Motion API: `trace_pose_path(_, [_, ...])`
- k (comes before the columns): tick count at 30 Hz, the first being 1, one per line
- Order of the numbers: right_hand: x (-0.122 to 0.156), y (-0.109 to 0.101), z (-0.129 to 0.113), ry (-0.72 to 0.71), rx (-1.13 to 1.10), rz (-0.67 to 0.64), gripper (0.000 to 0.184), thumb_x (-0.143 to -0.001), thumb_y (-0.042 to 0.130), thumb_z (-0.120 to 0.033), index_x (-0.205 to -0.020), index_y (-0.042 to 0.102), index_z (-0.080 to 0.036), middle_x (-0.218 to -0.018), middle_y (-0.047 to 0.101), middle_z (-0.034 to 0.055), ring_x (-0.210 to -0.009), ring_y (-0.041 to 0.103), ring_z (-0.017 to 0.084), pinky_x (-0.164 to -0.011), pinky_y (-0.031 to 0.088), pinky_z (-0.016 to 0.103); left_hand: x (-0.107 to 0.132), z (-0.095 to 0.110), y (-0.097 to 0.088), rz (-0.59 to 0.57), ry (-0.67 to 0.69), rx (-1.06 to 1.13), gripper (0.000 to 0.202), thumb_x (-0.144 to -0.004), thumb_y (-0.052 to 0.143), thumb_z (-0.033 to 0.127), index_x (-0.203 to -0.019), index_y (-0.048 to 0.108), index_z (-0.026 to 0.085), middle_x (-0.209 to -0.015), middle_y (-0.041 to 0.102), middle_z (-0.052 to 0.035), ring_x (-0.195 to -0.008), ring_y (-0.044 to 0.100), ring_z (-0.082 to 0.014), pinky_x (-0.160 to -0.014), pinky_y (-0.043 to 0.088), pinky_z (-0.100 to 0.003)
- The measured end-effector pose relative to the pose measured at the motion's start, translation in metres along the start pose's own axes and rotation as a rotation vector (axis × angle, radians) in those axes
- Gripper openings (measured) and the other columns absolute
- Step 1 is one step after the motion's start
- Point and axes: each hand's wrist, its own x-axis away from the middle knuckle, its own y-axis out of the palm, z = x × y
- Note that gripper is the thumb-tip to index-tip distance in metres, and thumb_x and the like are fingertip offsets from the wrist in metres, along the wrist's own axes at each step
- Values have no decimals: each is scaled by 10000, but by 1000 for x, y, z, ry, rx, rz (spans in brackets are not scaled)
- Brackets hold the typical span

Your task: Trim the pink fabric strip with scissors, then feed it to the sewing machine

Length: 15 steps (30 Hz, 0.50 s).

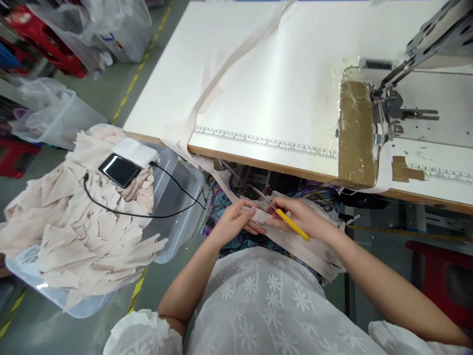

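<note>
My left hand [236, 220] is closed on a pale beige fabric strip [260, 216] above my lap. Close beside it, my right hand [295, 217] holds yellow-handled thread snips [291, 224], their thin metal tip pointing up and left past the cloth. The right fingertips also touch the strip's edge. More beige fabric [310, 251] lies in folds over my patterned lap, under both hands. A long beige band [225, 64] runs across the white table and down over its front edge toward my left hand. Fingers partly hide where the pieces meet.
A white sewing table [266, 98] with a ruler strip along its front edge carries a sewing machine [391, 103] at right. To the left, a plastic bin [84, 308] holds beige cut pieces [99, 246], a phone [118, 170], a white box [136, 152] and a black cable [129, 215].
</note>
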Motion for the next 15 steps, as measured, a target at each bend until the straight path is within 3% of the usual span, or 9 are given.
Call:
trace_pose_path(2, [2,7,-5,-24,-150,84,313,-871,519,-496,-746,421,-227,-673,475,-23,-596,454,150,-540,344,258,-3,9,5,-123,-17,-40,527,-852,558,693,-1015,432,209,-753,707,-40,-686,739,-240,-604,570,-308])
trace_pose_path(4, [7,10,-8,-52,-163,184,267,-878,518,-424,-728,419,-226,-648,455,-28,-581,445,147,-537,353,258,-7,33,0,-141,52,-220,474,-899,506,656,-1031,441,206,-835,712,-59,-653,718,-208,-565,540,-289])
trace_pose_path(6, [17,8,-10,-71,-97,259,256,-877,537,-396,-719,432,-224,-650,477,-21,-582,454,151,-545,373,266,-10,71,-18,51,238,-507,365,-931,528,545,-1026,509,193,-884,703,-63,-643,674,-166,-562,494,-264])
trace_pose_path(9, [41,-1,-10,-46,-13,352,265,-881,568,-427,-734,478,-226,-672,545,5,-589,496,169,-555,409,291,-21,137,-60,622,577,-879,197,-886,633,357,-995,585,201,-850,653,-49,-804,617,-193,-678,462,-286])
trace_pose_path(11, [59,-6,-9,-4,2,421,264,-883,588,-458,-767,522,-231,-700,595,27,-607,543,192,-570,441,314,-32,170,-88,886,655,-1018,215,-795,723,302,-928,577,217,-861,628,-67,-874,585,-248,-709,443,-327])
trace_pose_path(13, [75,-9,-7,36,-21,488,274,-889,597,-485,-796,548,-232,-772,652,68,-689,616,234,-612,485,342,-41,187,-110,996,652,-1103,250,-739,764,297,-858,554,231,-837,607,-83,-891,565,-294,-725,425,-368])
trace_pose_path(15, [88,-10,-4,68,-83,544,310,-897,596,-526,-802,548,-235,-861,694,112,-810,667,285,-690,522,381,-48,189,-124,1023,572,-1159,260,-717,770,302,-792,531,230,-757,572,-85,-876,555,-320,-738,413,-396])
